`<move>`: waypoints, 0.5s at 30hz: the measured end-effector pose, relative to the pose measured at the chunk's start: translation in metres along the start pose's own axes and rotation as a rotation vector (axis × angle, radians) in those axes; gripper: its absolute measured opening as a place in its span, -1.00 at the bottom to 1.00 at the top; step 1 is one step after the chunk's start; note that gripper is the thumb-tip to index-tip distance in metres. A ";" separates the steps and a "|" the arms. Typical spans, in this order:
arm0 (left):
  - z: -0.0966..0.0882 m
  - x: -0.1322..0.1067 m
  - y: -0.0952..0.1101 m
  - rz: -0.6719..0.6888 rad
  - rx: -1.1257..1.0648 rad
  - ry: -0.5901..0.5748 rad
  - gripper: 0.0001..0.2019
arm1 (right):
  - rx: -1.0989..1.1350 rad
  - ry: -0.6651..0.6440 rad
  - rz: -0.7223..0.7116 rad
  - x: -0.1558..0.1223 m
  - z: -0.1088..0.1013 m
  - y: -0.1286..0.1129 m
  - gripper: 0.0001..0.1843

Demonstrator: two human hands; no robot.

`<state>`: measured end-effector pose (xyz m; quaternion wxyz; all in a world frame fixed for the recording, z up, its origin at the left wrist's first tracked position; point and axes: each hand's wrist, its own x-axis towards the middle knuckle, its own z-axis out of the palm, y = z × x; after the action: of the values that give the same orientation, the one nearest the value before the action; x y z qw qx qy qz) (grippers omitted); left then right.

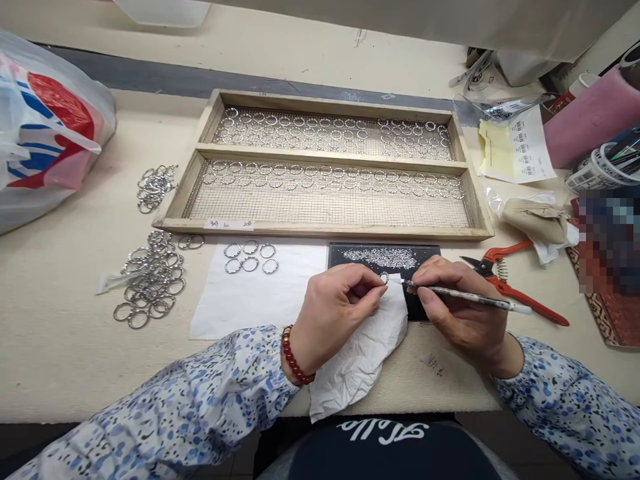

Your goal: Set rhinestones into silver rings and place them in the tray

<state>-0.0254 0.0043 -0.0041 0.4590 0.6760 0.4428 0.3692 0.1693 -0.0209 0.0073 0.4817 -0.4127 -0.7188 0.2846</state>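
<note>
My left hand (340,310) pinches a small silver ring (384,277) between thumb and forefinger, over the black ridged tray (336,255). In my right hand (460,310) is a thin pen-like tool (475,297), its tip pointing left toward the ring. Small sparkling stones (383,257) lie spread along the tray's far side. A crumpled white tissue (363,373) hangs below my left hand and reaches up over the tray. Several silver rings (250,265) sit in two rows on a white sheet (215,313) to the left.
Behind my hands stands a wooden mesh frame (320,230) with rows of rings. Loose rings (155,283) lie heaped at left, near a plastic bag (45,133). Red-handled pliers (530,303), a crumpled wrapper (535,217) and a pen cup (595,175) are at right.
</note>
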 end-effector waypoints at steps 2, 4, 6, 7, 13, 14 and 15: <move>0.000 0.000 0.000 0.005 -0.002 0.004 -0.97 | 0.004 0.003 0.001 0.001 0.000 0.000 -0.74; 0.000 0.000 0.000 0.010 -0.002 0.008 -0.96 | 0.005 0.004 0.000 0.001 0.001 0.000 -0.74; 0.000 0.000 0.000 0.010 0.004 0.007 -0.95 | 0.005 0.000 -0.005 0.001 0.001 0.000 -0.74; 0.000 0.000 0.001 0.008 0.006 0.006 -0.95 | 0.006 -0.003 -0.008 0.001 0.001 0.000 -0.74; 0.000 0.000 -0.001 0.007 -0.023 0.010 -0.96 | -0.077 0.068 0.010 0.001 -0.002 0.000 -0.80; 0.000 0.000 -0.001 0.002 -0.035 0.010 -0.95 | -0.111 0.083 0.033 0.000 -0.003 0.001 -0.83; 0.000 0.000 -0.001 -0.006 -0.048 0.010 -0.95 | -0.151 0.092 0.062 0.000 -0.004 0.003 -0.86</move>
<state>-0.0253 0.0045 -0.0053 0.4738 0.6617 0.4382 0.3817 0.1739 -0.0196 0.0060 0.4725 -0.4827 -0.7023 0.2251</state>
